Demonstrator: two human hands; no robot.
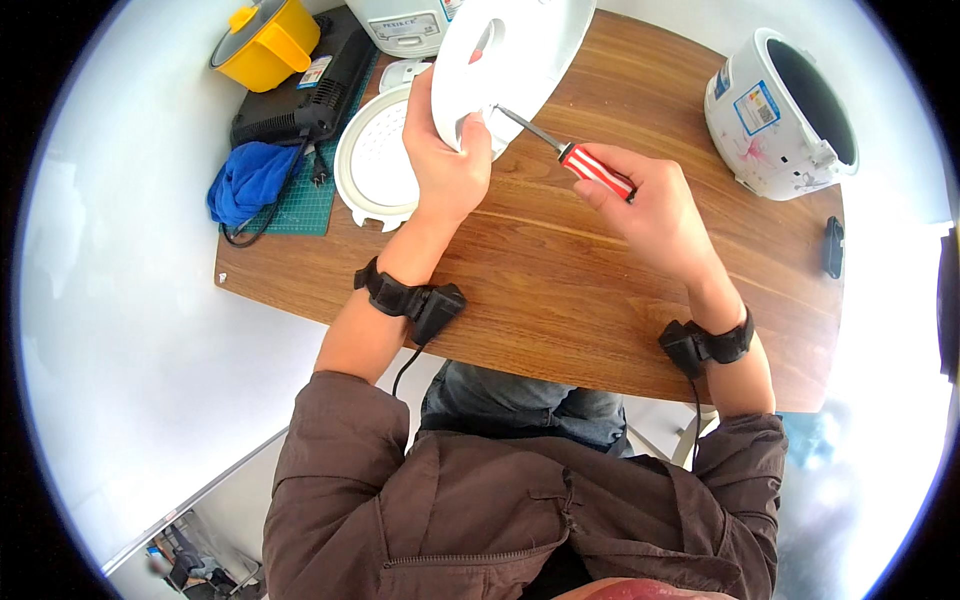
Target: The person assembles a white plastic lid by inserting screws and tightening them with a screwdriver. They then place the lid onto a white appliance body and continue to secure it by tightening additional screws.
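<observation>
My left hand (450, 165) grips the lower edge of a white, curved plastic lid (530, 50) with an oval opening, tilted up above the far part of the table. In my right hand (655, 205) is a screwdriver (597, 172) with a red-and-white striped handle. Its metal tip points left and meets the lid close to my left thumb; whether it sits in a screw is too small to tell. Beside my left hand, a round white inner cover (378, 165) with small holes lies on the table, partly hidden by that hand.
A white rice cooker body (760, 150) stands open at the far right, with a small black object (833, 248) nearer me. At the far left are a yellow pot (262, 52), a black device (285, 110), a blue cloth (250, 180) and a green cutting mat (305, 215). Another white appliance (400, 28) stands behind.
</observation>
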